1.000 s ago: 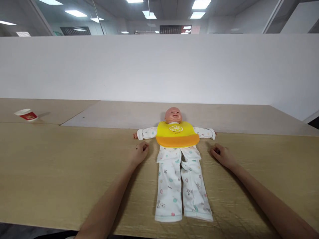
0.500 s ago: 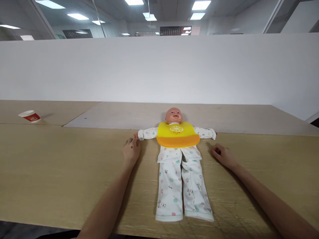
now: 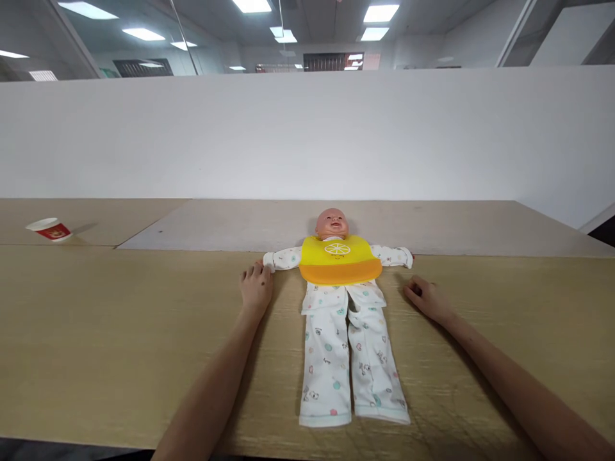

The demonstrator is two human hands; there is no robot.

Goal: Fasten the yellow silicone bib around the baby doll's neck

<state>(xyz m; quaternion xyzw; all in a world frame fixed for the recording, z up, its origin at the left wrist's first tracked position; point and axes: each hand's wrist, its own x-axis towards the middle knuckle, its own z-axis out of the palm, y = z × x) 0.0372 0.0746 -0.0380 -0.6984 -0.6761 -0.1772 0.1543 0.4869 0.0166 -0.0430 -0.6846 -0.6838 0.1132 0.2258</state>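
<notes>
A baby doll lies on its back on the table, arms stretched out to both sides. It wears white patterned pyjamas and a yellow bib with a citrus slice print and an orange lower pocket. My left hand rests back up beside the sleeve cuff on the left, its fingers curled; whether it touches the doll's hand I cannot tell. Below the cuff on the right, and apart from it, my right hand lies on its side in a loose fist, with nothing seen in it.
A red and white paper cup stands far left, appearing tilted. The wooden table meets a greyer panel along a seam behind the doll. Beyond rises a white partition with glass above.
The view has shifted slightly, so the cup and doll appear a little farther left. Both hands stay almost where they were beside the doll.
</notes>
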